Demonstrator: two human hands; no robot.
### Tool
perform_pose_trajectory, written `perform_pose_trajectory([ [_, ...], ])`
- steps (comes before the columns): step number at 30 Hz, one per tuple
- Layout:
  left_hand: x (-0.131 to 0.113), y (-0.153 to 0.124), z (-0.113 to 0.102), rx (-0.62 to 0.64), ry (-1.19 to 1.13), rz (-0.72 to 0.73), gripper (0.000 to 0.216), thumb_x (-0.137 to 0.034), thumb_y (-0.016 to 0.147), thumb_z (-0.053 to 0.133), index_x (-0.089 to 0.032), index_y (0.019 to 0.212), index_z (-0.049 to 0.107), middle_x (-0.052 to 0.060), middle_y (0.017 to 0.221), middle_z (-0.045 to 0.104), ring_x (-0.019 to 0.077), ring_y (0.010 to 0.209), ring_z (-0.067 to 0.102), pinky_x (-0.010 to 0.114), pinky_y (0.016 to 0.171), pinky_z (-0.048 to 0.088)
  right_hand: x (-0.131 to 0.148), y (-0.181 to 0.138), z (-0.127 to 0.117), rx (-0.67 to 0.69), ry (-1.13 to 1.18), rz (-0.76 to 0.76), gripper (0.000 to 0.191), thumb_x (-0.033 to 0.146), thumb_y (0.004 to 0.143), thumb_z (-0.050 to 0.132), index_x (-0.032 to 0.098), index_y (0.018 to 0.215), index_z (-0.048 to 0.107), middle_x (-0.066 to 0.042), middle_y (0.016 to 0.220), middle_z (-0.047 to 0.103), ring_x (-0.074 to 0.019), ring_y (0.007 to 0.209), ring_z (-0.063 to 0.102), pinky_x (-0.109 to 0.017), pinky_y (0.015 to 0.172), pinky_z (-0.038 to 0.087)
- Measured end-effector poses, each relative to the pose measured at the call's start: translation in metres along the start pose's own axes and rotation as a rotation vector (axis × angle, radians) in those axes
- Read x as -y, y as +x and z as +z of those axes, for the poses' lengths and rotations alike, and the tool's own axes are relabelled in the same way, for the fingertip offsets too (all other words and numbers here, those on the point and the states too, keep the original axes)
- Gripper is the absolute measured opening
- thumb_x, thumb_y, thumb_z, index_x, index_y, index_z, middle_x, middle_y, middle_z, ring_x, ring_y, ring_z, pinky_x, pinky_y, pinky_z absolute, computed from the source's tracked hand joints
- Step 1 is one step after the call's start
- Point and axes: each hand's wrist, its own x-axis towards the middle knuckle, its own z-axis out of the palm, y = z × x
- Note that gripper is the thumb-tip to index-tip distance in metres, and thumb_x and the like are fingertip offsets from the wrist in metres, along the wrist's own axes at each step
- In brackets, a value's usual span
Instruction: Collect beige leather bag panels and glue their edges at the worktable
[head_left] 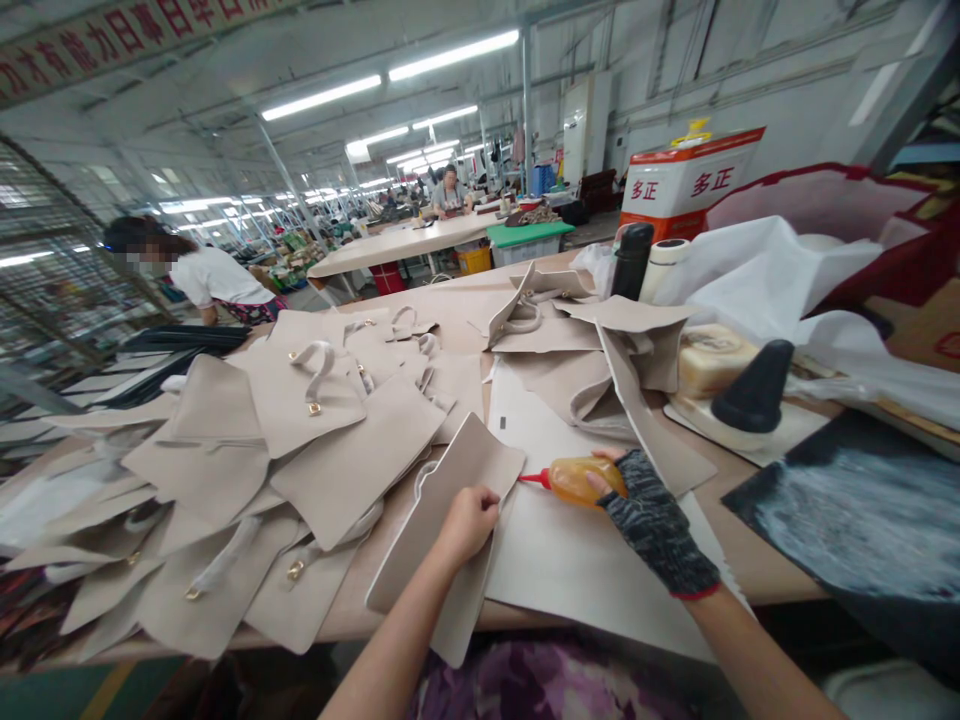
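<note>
- Fluorescent-lit factory hall with long worktables; the person stands at a tan wooden table (757,565) strewn with cut material.
- Left hand (469,520), bare, is closed on the upper edge of a flat beige leather panel (442,520), thumb and fingers pinching it so the piece tilts up off the table — apparently to steady it and present its edge to the nozzle.
- Right hand (645,510), in a dark knitted fingerless glove, is wrapped around a small amber squeeze bottle with a red nozzle (574,480); the nozzle points left, its tip just beside the panel's edge, close to the left hand.
- Under both hands lies a pale sheet of card (585,570), seemingly a work mat protecting the table.
- Left of the left hand, a loose heap of beige bag pieces with straps and brass fittings (300,430) spreads within easy reach.
- Beyond the right hand stand a black cone-shaped tool (754,385) on a board and crumpled white fabric (765,275).
- Farther off, a person in a white shirt (214,275) bends over another table.
</note>
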Motion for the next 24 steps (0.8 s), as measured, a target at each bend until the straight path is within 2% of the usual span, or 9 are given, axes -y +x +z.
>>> perform_pose_trajectory([
  [7, 0.002, 0.003, 0.000, -0.003, -0.006, 0.001, 0.027, -0.014, 0.070, 0.047, -0.012, 0.086, 0.069, 0.005, 0.074, 0.070, 0.0183, 0.075, 0.062, 0.028, 0.070, 0.047, -0.009, 0.001, 0.001, -0.008, -0.011, 0.011, 0.039, 0.049, 0.081, 0.047, 0.022, 0.109, 0.051, -0.008, 0.105, 0.058, -0.0236, 0.097, 0.056, -0.044, 0.092, 0.044],
  [9, 0.001, 0.003, 0.000, -0.002, -0.008, 0.002, 0.027, -0.014, 0.070, 0.047, -0.012, 0.085, 0.069, 0.005, 0.072, 0.069, 0.0182, 0.074, 0.062, 0.028, 0.070, 0.047, -0.009, -0.002, 0.001, 0.025, -0.001, 0.018, 0.040, 0.049, 0.081, 0.047, 0.021, 0.109, 0.051, -0.009, 0.105, 0.058, -0.0242, 0.097, 0.056, -0.044, 0.091, 0.045],
  [19, -0.002, 0.005, 0.001, 0.004, -0.028, 0.018, 0.026, -0.015, 0.070, 0.047, -0.013, 0.082, 0.069, 0.004, 0.069, 0.068, 0.0173, 0.072, 0.061, 0.028, 0.069, 0.046, 0.005, -0.027, 0.000, 0.095, 0.118, 0.180, 0.039, 0.051, 0.080, 0.048, 0.022, 0.105, 0.051, -0.008, 0.105, 0.058, -0.0237, 0.099, 0.055, -0.043, 0.092, 0.044],
  [24, 0.001, 0.005, 0.001, 0.002, -0.040, 0.016, 0.028, -0.015, 0.069, 0.046, -0.012, 0.085, 0.068, 0.004, 0.070, 0.068, 0.0167, 0.072, 0.062, 0.027, 0.069, 0.046, 0.008, -0.037, 0.002, 0.120, 0.146, 0.211, 0.037, 0.051, 0.079, 0.049, 0.024, 0.105, 0.051, -0.006, 0.103, 0.058, -0.0224, 0.098, 0.054, -0.043, 0.094, 0.043],
])
